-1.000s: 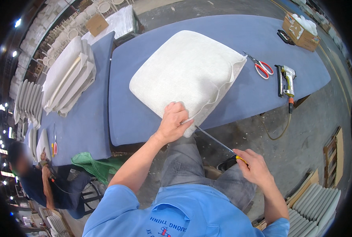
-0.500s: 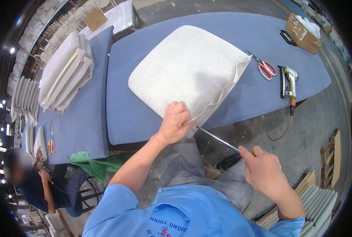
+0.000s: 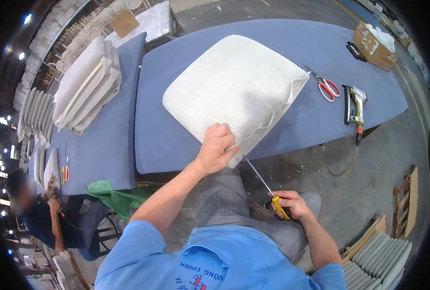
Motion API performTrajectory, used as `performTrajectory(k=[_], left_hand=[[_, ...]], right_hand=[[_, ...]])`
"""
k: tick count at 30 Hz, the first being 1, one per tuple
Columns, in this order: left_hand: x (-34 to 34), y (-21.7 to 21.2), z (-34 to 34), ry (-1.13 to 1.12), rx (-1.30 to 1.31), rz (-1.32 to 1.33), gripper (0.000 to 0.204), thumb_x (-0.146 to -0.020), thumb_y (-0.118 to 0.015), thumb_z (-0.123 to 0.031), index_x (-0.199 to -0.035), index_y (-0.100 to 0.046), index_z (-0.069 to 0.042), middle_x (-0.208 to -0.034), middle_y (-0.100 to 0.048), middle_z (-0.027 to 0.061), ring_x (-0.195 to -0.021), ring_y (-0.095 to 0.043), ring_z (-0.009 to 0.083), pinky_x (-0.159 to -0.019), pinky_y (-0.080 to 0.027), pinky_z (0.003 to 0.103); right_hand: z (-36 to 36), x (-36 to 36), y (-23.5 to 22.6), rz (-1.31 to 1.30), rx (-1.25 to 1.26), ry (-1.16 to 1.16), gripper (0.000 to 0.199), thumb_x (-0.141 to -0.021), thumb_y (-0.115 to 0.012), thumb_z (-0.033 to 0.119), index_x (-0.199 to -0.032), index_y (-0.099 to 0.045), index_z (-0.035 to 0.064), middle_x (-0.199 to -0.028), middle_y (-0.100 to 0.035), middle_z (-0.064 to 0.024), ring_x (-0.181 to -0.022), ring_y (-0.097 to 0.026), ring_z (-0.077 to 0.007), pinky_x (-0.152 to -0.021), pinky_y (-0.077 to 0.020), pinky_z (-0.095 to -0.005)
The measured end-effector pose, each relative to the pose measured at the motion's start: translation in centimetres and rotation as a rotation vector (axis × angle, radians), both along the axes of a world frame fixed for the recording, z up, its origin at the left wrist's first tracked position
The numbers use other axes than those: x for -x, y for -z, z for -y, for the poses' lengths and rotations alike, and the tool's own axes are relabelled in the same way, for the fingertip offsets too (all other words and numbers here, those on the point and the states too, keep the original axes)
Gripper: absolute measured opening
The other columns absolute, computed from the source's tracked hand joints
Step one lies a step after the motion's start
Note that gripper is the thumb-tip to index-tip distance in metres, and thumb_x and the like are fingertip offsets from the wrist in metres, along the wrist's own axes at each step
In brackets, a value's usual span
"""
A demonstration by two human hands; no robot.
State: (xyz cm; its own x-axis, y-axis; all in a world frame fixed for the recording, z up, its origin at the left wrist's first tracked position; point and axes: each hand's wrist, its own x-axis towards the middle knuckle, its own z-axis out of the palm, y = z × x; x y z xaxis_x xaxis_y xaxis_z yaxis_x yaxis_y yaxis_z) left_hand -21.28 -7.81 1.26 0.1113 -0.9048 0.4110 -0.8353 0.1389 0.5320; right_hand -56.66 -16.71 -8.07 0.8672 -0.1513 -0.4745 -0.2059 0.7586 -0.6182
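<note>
A pale, fabric-covered seat cushion (image 3: 224,87) lies on the blue padded table, its near corner reaching over the edge towards me. Along its right side runs a loose fabric flap with a cord-like edge. My left hand (image 3: 217,147) is closed on the fabric near that corner, the thumb pressing by the edge. In my right hand (image 3: 292,205) is a screwdriver (image 3: 258,174) with a yellow and black handle and a long metal shaft. Its tip meets the cushion's near corner; whether it sits under the fabric I cannot tell.
Red-handled scissors (image 3: 328,89) and a staple gun (image 3: 355,108) with a hose lie right of the cushion. A cardboard box (image 3: 374,48) stands at the far right. Stacked cushion covers (image 3: 87,87) rest on the left table. A co-worker (image 3: 70,227) sits at lower left. Grey pads (image 3: 379,256) are stacked at lower right.
My right hand has moved left and lower, turning its grip so the screwdriver's handle shows and the shaft points more steeply. My left hand stays at the cushion's corner.
</note>
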Motion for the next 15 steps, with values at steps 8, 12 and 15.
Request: performTrajectory(k=[8, 12, 15], left_hand=[[-0.3, 0.0, -0.3, -0.022, -0.015, 0.024, 0.029, -0.085, -0.08, -0.012, -0.077, -0.053, -0.009, -0.093, -0.051, 0.0077, -0.092, -0.049, 0.03, -0.087, -0.037, 0.043], [0.3, -0.7, -0.3, -0.014, -0.054, 0.06, 0.028, -0.084, -0.082, -0.014, -0.079, -0.054, -0.009, -0.096, -0.053, 0.0085, -0.094, -0.05, 0.0305, -0.088, -0.038, 0.043], [1.3, -1.2, -0.7, -0.042, -0.071, 0.094, 0.029, -0.081, -0.083, -0.016, -0.08, -0.055, -0.009, -0.1, -0.053, 0.0094, -0.096, -0.049, 0.0315, -0.09, -0.038, 0.043]], right_hand=[[1.0, -1.3, -2.3, -0.254, 1.001, -0.06, 0.032, -0.103, -0.064, 0.013, -0.133, -0.069, 0.0022, -0.104, -0.073, -0.0111, -0.09, -0.067, -0.0221, -0.082, -0.0538, -0.0336], [0.9, 0.2, -3.9, -0.203, 1.186, 0.048, 0.031, -0.099, -0.065, 0.008, -0.13, -0.071, 0.0017, -0.1, -0.071, -0.0099, -0.086, -0.066, -0.0184, -0.08, -0.052, -0.0321], [0.4, 0.8, -4.1, -0.188, 1.176, 0.113, 0.031, -0.098, -0.066, 0.008, -0.128, -0.072, 0.0015, -0.098, -0.07, -0.0112, -0.083, -0.065, -0.0202, -0.076, -0.0511, -0.0327]])
